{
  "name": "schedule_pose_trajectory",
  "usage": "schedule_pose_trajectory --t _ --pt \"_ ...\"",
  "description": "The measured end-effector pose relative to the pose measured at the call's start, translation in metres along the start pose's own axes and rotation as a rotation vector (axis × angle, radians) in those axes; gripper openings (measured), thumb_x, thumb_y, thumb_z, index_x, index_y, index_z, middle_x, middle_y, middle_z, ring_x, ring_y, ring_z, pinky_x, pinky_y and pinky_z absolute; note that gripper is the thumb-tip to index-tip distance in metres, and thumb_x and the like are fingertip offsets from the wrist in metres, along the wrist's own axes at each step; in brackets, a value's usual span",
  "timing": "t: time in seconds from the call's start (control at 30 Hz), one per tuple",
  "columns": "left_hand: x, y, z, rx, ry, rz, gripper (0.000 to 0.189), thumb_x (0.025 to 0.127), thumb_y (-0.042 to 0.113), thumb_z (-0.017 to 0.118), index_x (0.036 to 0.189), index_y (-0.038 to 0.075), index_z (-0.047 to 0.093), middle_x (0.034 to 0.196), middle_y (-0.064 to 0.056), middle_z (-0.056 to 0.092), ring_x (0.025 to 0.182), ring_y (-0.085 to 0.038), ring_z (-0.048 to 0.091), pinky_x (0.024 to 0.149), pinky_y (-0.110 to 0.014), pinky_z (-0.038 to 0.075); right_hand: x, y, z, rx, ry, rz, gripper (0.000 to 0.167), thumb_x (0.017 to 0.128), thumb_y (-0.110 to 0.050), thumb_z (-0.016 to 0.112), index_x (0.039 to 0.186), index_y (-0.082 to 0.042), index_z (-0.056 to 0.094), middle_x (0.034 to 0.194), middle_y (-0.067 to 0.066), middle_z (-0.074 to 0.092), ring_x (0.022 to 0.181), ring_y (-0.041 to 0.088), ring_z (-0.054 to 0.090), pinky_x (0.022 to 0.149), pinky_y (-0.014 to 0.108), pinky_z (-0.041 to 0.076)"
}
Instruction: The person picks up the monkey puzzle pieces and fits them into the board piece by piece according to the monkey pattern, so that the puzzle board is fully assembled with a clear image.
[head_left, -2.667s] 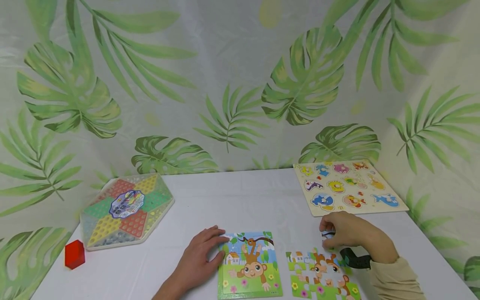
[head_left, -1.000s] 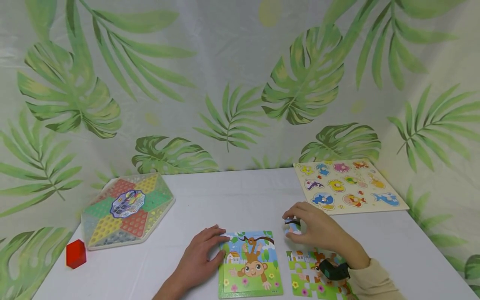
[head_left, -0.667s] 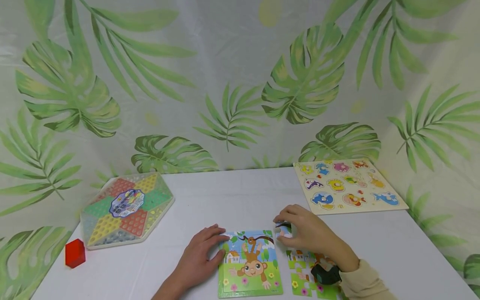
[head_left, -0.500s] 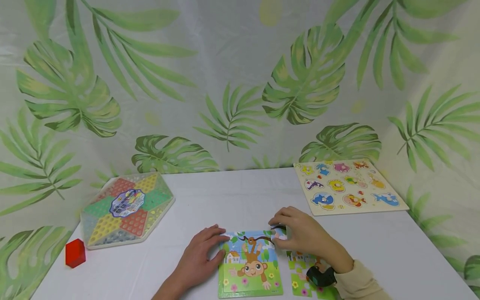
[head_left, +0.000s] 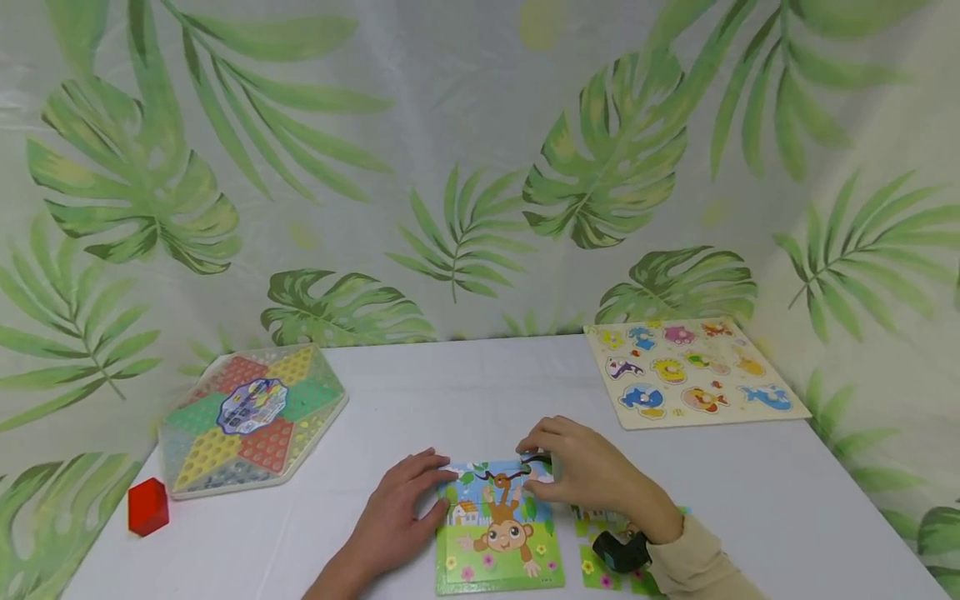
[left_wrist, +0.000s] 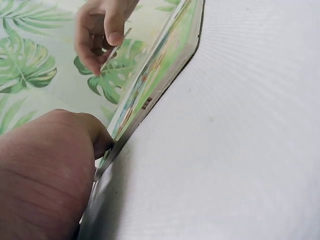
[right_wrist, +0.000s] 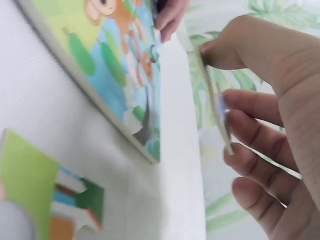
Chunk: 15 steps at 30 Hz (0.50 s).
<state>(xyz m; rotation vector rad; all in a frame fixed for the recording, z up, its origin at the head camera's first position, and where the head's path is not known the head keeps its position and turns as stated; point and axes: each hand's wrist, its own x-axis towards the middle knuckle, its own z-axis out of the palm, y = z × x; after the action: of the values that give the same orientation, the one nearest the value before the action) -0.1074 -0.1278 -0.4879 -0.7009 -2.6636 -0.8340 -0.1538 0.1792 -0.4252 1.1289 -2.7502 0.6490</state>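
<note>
A puzzle board (head_left: 498,562) with a monkey hanging from a branch lies in front of me, its picture made of interlocking pieces. My left hand (head_left: 397,512) rests at its left edge, fingers relaxed and touching the border. Over the board's upper right corner, my right hand (head_left: 592,467) pinches a thin puzzle piece (right_wrist: 216,105) between thumb and fingertips. The right wrist view shows this piece edge-on, raised off the board. Right of the board lies a partly joined group of monkey puzzle pieces (head_left: 600,575), mostly covered by my right wrist.
A wooden sea-animal peg puzzle (head_left: 686,375) lies at the back right. At the left is a hexagonal Chinese checkers box (head_left: 255,417), with a red block (head_left: 147,507) in front of it. A leaf-patterned cloth (head_left: 480,183) hangs behind the white table.
My right hand has carried the puzzle piece leftward, from above the joined pieces to over the board's upper right corner. The left hand has stayed at the board's edge.
</note>
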Motion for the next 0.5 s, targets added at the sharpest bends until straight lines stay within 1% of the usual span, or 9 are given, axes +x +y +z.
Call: schedule_pose_trajectory --t 0.07,0.2,0.37,0.5 --pt "0.000 -0.001 0.000 0.004 0.006 0.011 0.030 0.088 0.019 0.077 0.118 0.019 0.075 0.134 -0.001 0.067 0.138 -0.028 0.055 0.114 -0.054 0.043 0.003 -0.001 -0.002 0.000 -0.035 0.008 0.035 0.086 -0.037 0.080 0.116 -0.020 0.074 0.109 -0.012 0.067 0.100 0.008 0.062 0.086 0.033 0.058" --pt "0.000 -0.002 0.000 0.007 0.009 0.019 0.030 0.088 0.019 0.077 0.118 0.019 0.074 0.134 -0.001 0.067 0.137 -0.029 0.055 0.114 -0.054 0.043 0.009 -0.003 -0.009 0.002 -0.099 0.013 0.035 0.085 -0.037 0.081 0.115 -0.020 0.074 0.106 -0.012 0.065 0.095 0.007 0.060 0.082 0.030 0.057" --pt "0.000 -0.004 0.000 -0.005 0.001 0.003 0.030 0.088 0.021 0.078 0.118 0.020 0.074 0.135 0.001 0.067 0.139 -0.027 0.054 0.116 -0.053 0.042 0.020 -0.006 -0.014 0.029 -0.134 0.006 0.031 0.085 -0.035 0.081 0.112 -0.022 0.074 0.105 -0.013 0.066 0.092 0.004 0.059 0.078 0.026 0.055" --pt "-0.002 -0.004 0.002 -0.009 -0.005 -0.011 0.030 0.088 0.021 0.077 0.118 0.021 0.075 0.136 0.002 0.066 0.139 -0.026 0.054 0.116 -0.053 0.043 0.023 -0.010 -0.012 0.092 -0.173 -0.008 0.030 0.086 -0.034 0.080 0.112 -0.021 0.074 0.106 -0.011 0.067 0.089 0.003 0.057 0.078 0.026 0.054"
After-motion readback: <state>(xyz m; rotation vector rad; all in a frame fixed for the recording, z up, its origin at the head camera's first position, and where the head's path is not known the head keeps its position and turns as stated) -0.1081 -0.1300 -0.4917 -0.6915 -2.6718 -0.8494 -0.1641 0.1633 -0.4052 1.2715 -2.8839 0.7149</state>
